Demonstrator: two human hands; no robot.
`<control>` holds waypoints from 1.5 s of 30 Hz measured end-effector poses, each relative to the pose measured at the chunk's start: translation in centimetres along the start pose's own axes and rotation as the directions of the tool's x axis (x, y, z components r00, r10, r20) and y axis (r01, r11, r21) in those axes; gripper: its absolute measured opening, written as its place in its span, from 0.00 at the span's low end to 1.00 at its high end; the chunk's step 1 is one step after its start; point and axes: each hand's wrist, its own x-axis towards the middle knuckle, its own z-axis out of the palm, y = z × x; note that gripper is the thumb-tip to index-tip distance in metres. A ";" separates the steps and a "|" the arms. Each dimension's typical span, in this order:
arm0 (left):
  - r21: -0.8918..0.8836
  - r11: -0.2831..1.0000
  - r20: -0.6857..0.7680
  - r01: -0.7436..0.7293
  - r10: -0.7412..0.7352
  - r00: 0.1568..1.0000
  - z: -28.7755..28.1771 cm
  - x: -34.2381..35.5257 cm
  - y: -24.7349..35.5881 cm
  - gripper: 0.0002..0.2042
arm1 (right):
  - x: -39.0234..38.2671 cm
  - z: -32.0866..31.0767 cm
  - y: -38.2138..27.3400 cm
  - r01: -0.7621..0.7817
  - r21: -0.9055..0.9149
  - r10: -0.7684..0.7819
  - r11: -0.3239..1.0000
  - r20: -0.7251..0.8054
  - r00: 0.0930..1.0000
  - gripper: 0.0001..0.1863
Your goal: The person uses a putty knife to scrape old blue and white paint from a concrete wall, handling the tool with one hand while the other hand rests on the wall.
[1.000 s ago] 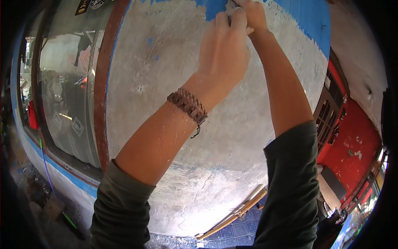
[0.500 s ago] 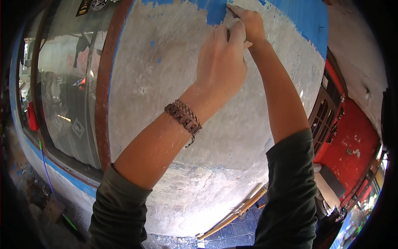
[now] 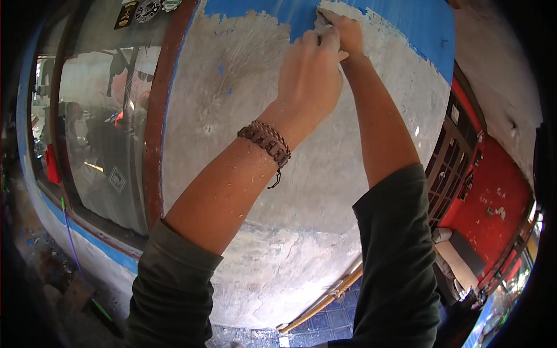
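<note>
Hands [image 3: 325,64] on scraper [image 3: 321,20], overhead

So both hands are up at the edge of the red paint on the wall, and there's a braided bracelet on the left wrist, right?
Not quite: the paint at the hands is blue, not red, as the head view shows. Both hands, left and right, are up at its edge on the wall, and the braided bracelet is on the left wrist.

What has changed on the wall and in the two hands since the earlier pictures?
Little changed. Both hands, left hand and right hand, slid slightly right along the edge of the blue paint. They remain pressed together on a small scraper. The bare grey wall looks the same.
</note>
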 end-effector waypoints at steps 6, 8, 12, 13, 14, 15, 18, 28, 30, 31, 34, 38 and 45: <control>-0.167 0.975 0.026 0.150 -0.148 0.989 -2.2 -10.4 1.9 0.18 | -11.1 2.3 -3.2 0.038 -0.074 -0.038 0.997 -0.002 0.999 0.23; -0.219 0.917 0.100 0.332 -0.318 0.943 -5.3 -16.1 2.3 0.19 | -16.6 2.4 -10.4 0.007 0.094 -0.016 0.996 0.087 0.996 0.25; -0.152 0.432 0.445 0.889 -0.773 0.452 -11.4 -26.9 6.7 0.20 | -31.5 0.7 -22.8 -0.169 0.314 0.078 0.934 0.281 0.957 0.26; -0.131 0.252 0.503 0.959 -0.817 0.284 -13.3 -32.7 6.1 0.18 | -34.2 -0.7 -26.7 -0.198 0.362 0.068 0.911 0.342 0.937 0.27; -0.192 0.051 0.566 0.980 -0.810 0.153 -16.2 -35.4 7.1 0.17 | -38.5 -1.6 -30.2 -0.289 0.412 0.075 0.864 0.463 0.883 0.28; -0.175 -0.214 0.546 0.961 -0.833 -0.086 -17.9 -37.6 8.5 0.18 | -43.7 -2.3 -32.7 -0.374 0.506 0.079 0.778 0.511 0.856 0.28; 0.048 -0.364 0.376 0.930 -0.856 -0.354 -24.4 -45.7 11.1 0.18 | -54.2 -8.5 -42.3 -0.631 0.303 0.218 0.715 0.760 0.612 0.26; 0.466 0.030 0.122 0.885 -0.992 -0.031 -25.4 -49.2 17.4 0.16 | -52.5 -16.6 -47.6 -0.638 -0.456 -0.334 -0.621 0.890 -0.311 0.30; 0.364 0.123 0.168 0.923 -0.984 0.065 -23.9 -49.7 16.6 0.15 | -49.8 -16.1 -45.3 -0.726 -0.267 -0.228 -0.633 0.961 -0.155 0.28; 0.303 0.104 0.236 0.947 -0.971 0.031 -23.0 -47.6 16.8 0.13 | -48.5 -16.5 -43.4 -0.761 -0.240 -0.181 -0.603 0.970 -0.163 0.27; 0.246 0.450 0.502 0.859 -0.817 0.284 -20.9 -44.3 15.7 0.08 | -47.3 -17.5 -38.3 -0.781 -0.140 0.002 -0.609 0.984 -0.178 0.23; 0.270 0.675 0.495 0.687 -0.709 0.503 -18.6 -41.0 13.1 0.06 | -47.6 -17.7 -33.7 -0.895 0.097 0.373 -0.436 0.924 -0.081 0.23; 0.289 0.896 0.392 0.336 -0.431 0.812 -15.9 -28.6 3.2 0.07 | -43.4 -15.9 -26.0 -0.878 0.466 0.685 0.114 0.603 0.408 0.21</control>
